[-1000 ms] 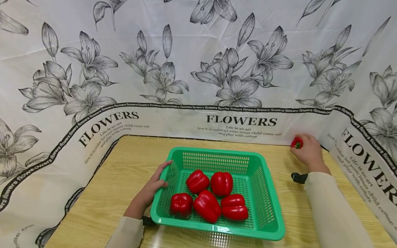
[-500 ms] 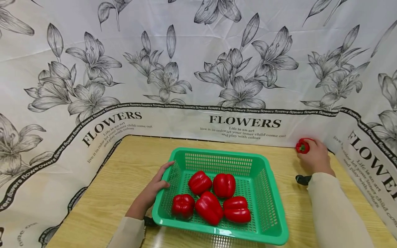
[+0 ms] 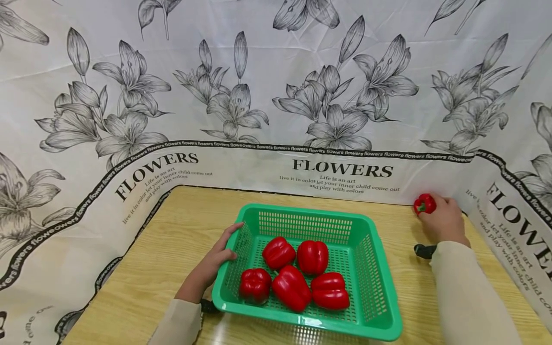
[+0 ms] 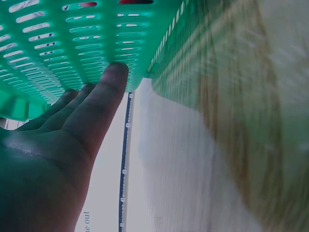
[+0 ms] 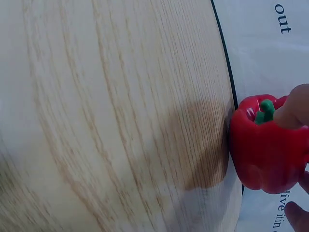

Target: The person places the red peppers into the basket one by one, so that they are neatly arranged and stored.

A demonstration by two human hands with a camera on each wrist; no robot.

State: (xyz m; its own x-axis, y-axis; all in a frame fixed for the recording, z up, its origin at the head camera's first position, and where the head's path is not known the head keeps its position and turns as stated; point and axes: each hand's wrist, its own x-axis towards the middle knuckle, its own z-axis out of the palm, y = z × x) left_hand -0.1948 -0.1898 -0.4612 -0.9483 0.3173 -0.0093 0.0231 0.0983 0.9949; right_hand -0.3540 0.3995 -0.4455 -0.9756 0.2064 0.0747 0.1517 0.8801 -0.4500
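My right hand (image 3: 446, 221) grips a red bell pepper (image 3: 424, 204) with a green stem at the table's far right corner. In the right wrist view the thumb lies by the stem of this pepper (image 5: 268, 157), and fingers show at its other side. Beside the left wall of a green perforated basket (image 3: 379, 268) is my left hand (image 3: 211, 263), its thumb at the rim. The left wrist view shows straight fingers (image 4: 96, 108) against the outside of the basket (image 4: 87, 43). Several red bell peppers (image 3: 291, 288) lie inside, mostly toward its left and front.
The basket stands on a wood-grain table (image 3: 172, 239). A white flower-printed cloth (image 3: 241, 167) hangs along the back and both sides, meeting the table's edge close behind the right hand. A black strap piece (image 3: 424, 251) juts from the right wrist.
The right hand has come slightly nearer with the bell pepper, whose stem now shows more toward me. The head view has shifted a little; the left hand and basket keep their places.
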